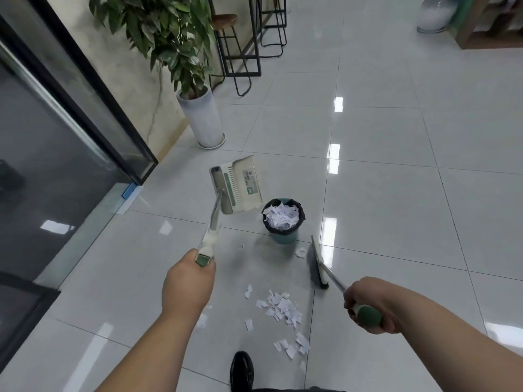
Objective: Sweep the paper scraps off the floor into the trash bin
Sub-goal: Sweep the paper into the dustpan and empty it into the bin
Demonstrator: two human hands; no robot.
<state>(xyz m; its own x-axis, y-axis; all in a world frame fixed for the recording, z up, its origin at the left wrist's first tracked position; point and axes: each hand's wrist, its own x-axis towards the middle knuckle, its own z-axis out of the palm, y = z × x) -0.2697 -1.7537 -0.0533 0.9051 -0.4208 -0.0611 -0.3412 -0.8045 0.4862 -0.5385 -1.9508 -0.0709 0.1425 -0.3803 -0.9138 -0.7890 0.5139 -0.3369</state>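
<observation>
My left hand (187, 281) grips the green-tipped handle of a cream dustpan (240, 185), which is lifted and tilted just left of the trash bin (283, 222). The small teal bin has a black liner and is heaped with white paper scraps. My right hand (368, 305) grips the green handle of a broom (319, 264), whose head rests on the floor right of the bin. A pile of white paper scraps (281, 306) lies on the tiles between my arms, with several more scraps (294, 345) nearer my shoe.
A potted plant in a tall white pot (202, 117) stands beyond the dustpan by the wall. A glass door with a black frame (85, 103) runs along the left. Bar stools (243, 46) stand at the back. My black shoe (242, 370) is at the bottom.
</observation>
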